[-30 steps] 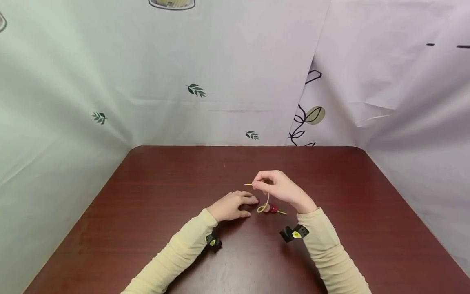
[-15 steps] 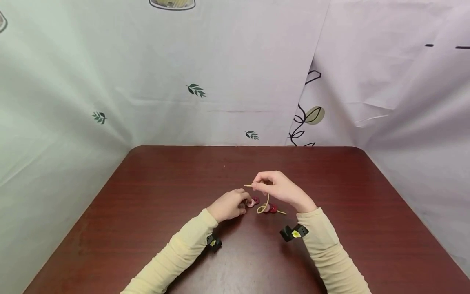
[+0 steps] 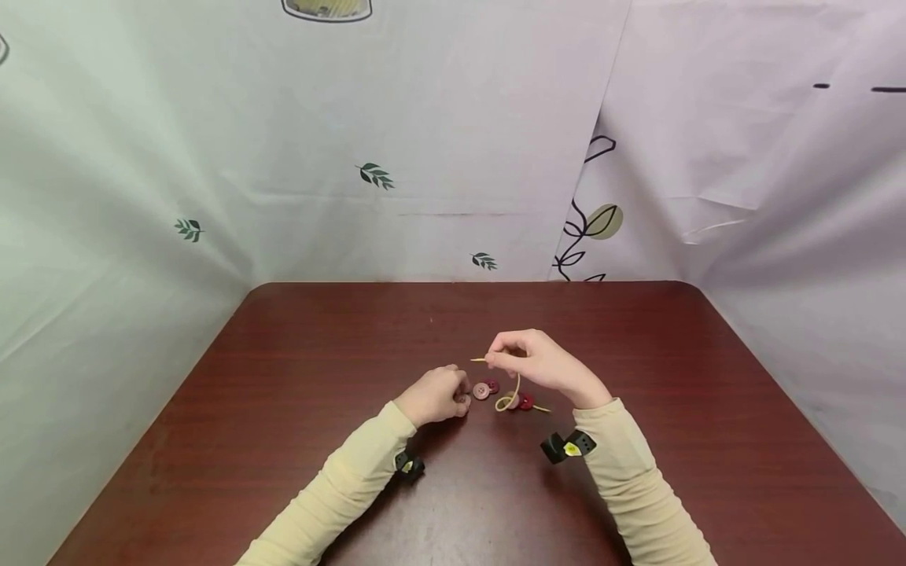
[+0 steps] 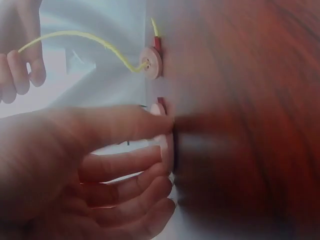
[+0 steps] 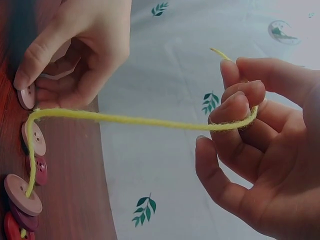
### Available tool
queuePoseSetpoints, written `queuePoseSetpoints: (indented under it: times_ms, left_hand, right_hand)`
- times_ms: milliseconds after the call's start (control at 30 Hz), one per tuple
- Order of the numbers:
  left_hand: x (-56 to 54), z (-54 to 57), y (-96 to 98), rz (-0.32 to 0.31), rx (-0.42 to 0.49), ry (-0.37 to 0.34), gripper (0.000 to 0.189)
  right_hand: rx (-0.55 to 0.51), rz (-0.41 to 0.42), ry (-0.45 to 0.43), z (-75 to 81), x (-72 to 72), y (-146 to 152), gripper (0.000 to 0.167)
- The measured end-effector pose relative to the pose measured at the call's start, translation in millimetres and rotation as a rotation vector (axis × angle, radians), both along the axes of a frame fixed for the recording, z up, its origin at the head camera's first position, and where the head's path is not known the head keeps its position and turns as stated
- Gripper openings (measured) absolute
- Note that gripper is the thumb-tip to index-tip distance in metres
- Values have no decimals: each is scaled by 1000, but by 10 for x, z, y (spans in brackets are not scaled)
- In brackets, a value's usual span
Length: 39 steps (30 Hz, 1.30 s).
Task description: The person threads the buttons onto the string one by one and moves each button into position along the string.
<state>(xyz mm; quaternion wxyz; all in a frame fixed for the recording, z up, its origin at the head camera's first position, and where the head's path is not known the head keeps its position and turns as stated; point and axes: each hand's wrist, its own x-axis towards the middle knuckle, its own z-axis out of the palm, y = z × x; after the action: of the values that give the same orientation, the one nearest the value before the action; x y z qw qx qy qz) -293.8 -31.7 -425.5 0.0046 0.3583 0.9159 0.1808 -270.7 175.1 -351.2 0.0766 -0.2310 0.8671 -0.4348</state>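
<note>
My left hand (image 3: 434,395) is low at the tabletop, thumb and fingers pinching a pink button (image 5: 27,97) by its edge. To its right, a loose pink button (image 3: 480,391) overlaps a dark red button (image 3: 492,386). Higher up, my right hand (image 3: 541,362) pinches a yellow yarn (image 5: 150,121) near its end, the short tip (image 5: 218,53) poking out past the fingertips. The yarn drops in a loop to a strung pink button (image 5: 23,195), with a purple button (image 5: 24,218) and a red button (image 5: 19,229) behind it.
The brown wooden table (image 3: 318,338) reaches back to a pale printed curtain (image 3: 439,141), which also hangs along both sides. A small black camera sits on each wrist, at the left sleeve (image 3: 354,464) and the right sleeve (image 3: 637,472).
My left hand has drawn back a little to the left, its fingers curling in, and the loose pink and dark red buttons have come into sight. My right hand has hardly moved.
</note>
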Motion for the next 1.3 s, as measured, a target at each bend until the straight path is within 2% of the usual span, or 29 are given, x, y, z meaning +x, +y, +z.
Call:
queuePoseSetpoints:
  times_ms: [233, 433, 600, 833, 1100, 1300]
  left_hand:
    - [-14, -6, -9, 22, -2, -57, 13]
    - [-31, -27, -10, 18, 3, -58, 20]
    - [-38, 24, -42, 18, -8, -59, 26]
    - [-44, 79, -79, 35, -83, -53, 20]
    - [-56, 86, -77, 68, -73, -131, 19]
    - [-69, 113, -107, 54, -54, -126, 19]
  right_hand:
    - [6, 1, -2, -13, 6, 17, 15]
    - [9, 1, 0, -10, 14, 24, 14]
    - [7, 9, 4, 0, 11, 39, 14]
    - [14, 13, 19, 17, 3, 46, 12]
    - [22, 10, 15, 6, 3, 48, 13]
    - [17, 3, 10, 18, 18, 48, 13]
